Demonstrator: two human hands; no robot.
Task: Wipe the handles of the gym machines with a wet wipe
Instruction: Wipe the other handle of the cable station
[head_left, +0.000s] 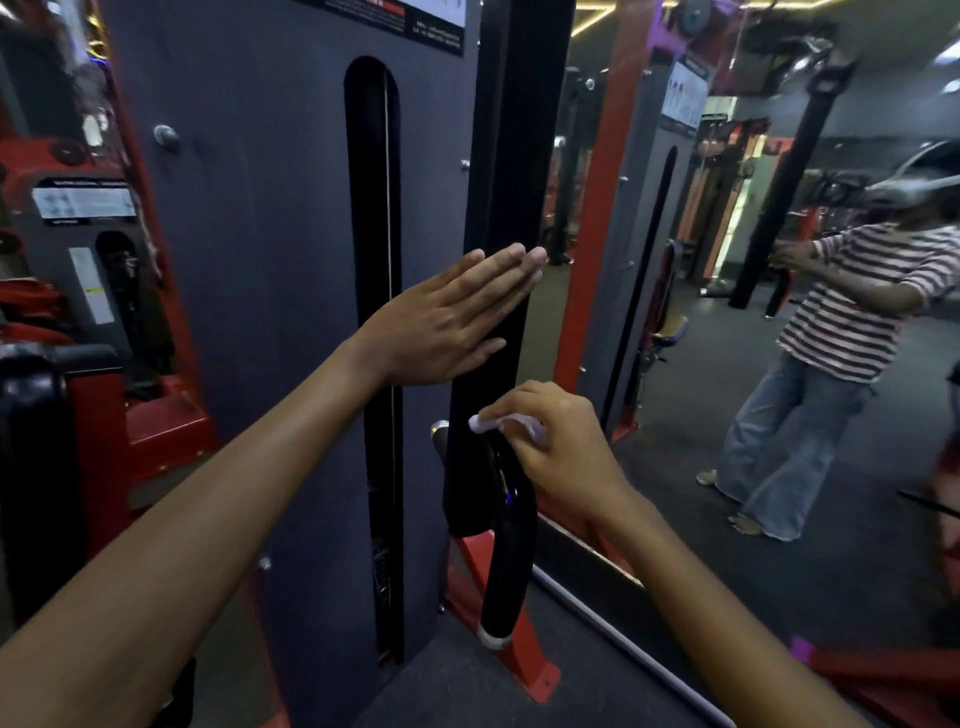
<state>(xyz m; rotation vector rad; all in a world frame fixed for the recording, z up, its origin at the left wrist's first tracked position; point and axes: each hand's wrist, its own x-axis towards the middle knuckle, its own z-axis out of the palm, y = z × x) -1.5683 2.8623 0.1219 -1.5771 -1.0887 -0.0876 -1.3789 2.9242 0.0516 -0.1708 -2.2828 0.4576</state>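
right hand pinches wipe on handle top | left hand flat, fingers straight, beside upright | tip: wrap wipe round handle, stroke down to end cap

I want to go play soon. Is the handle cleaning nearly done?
Can't tell what's already clean; nothing shows it. Right now the right hand presses the wet wipe on the top of the black handle, while the left hand lies flat on the post. The handle's lower part seems still to do.
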